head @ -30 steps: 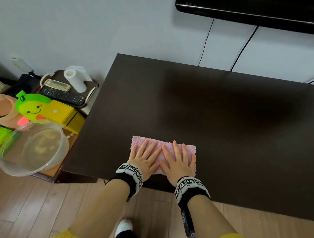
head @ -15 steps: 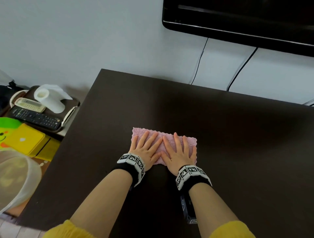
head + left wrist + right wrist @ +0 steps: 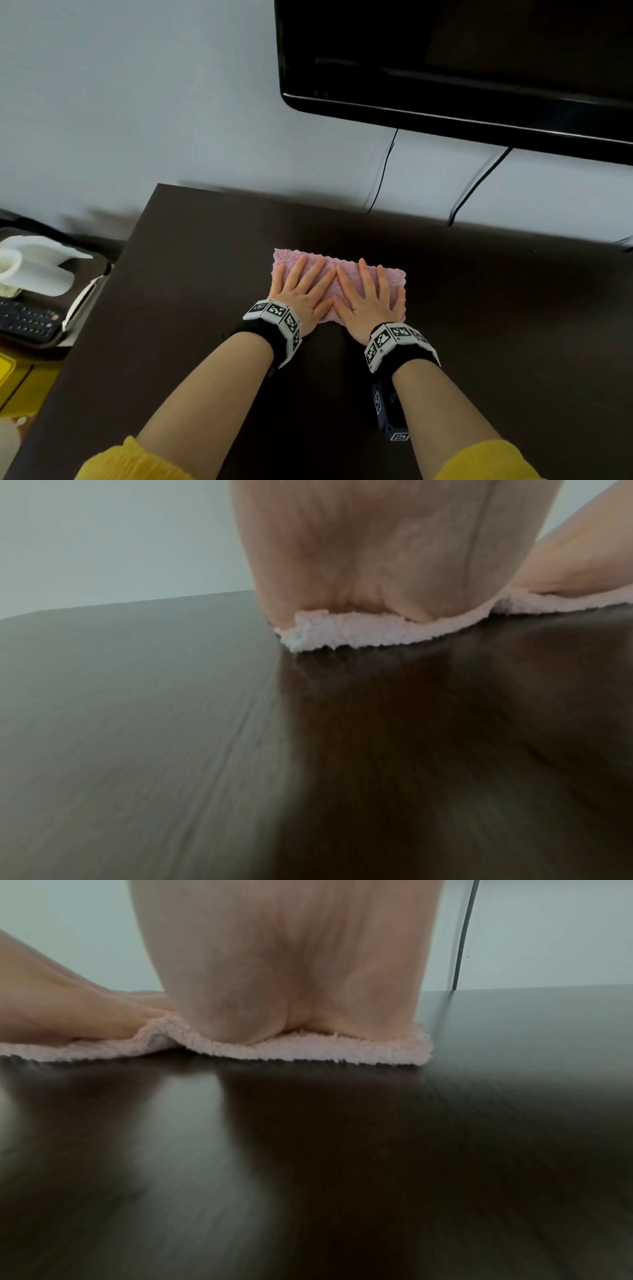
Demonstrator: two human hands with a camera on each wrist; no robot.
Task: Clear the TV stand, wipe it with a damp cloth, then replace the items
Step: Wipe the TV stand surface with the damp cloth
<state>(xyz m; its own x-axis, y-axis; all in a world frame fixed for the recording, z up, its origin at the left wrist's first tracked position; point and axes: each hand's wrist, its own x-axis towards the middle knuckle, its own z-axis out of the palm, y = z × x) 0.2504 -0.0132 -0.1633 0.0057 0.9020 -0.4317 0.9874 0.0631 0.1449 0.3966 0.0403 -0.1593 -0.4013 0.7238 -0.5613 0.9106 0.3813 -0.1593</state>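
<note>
A pink fluffy cloth (image 3: 344,266) lies flat on the dark brown TV stand (image 3: 205,291), towards its back half. My left hand (image 3: 305,284) and right hand (image 3: 368,294) press side by side on it with straight, spread fingers. In the left wrist view the heel of my left hand (image 3: 359,561) bears on the cloth's near edge (image 3: 342,634). The right wrist view has my right palm (image 3: 291,974) pressing the cloth (image 3: 308,1049) onto the stand top (image 3: 342,1150). The fingertips are hidden in both wrist views.
A black TV (image 3: 462,68) hangs on the wall above the stand, with two dark cables (image 3: 382,171) running down behind the back edge. Left of the stand, a tray holds a white paper roll (image 3: 30,267) and a black remote (image 3: 24,320); a yellow box (image 3: 13,380) sits nearer.
Both hands have slid the cloth away from the front edge towards the wall. The view has tilted up, so the TV now fills the top right.
</note>
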